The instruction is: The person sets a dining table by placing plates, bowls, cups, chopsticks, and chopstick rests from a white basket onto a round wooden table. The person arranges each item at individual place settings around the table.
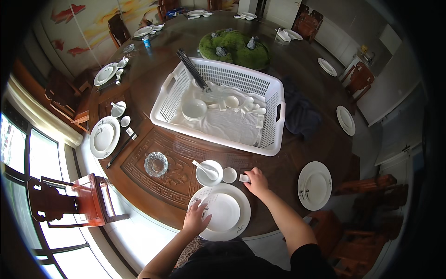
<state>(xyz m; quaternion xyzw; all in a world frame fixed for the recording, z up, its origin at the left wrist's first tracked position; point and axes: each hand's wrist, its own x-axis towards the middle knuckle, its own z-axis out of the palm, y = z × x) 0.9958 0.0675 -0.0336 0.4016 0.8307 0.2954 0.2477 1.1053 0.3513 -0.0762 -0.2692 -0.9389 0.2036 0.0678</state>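
Note:
My right hand [257,182] has its fingers on a small white chopstick rest [244,178], to the right of a small white cup [229,175]. My left hand [195,218] lies over the left side of a stack of two plates, its fingers spread. The small plate [223,212] sits on a larger white plate [240,228] at the table's edge. Behind them stands a white bowl [213,168] with a porcelain spoon [205,171] in it.
A white plastic basket [223,139] on the carved wooden table [139,181] holds bowls, spoons and black chopsticks [191,68]. A glass ashtray [156,164], a stacked plate pair [315,186] and a dark cloth [301,115] lie around it. A moss centrepiece [237,50] stands beyond.

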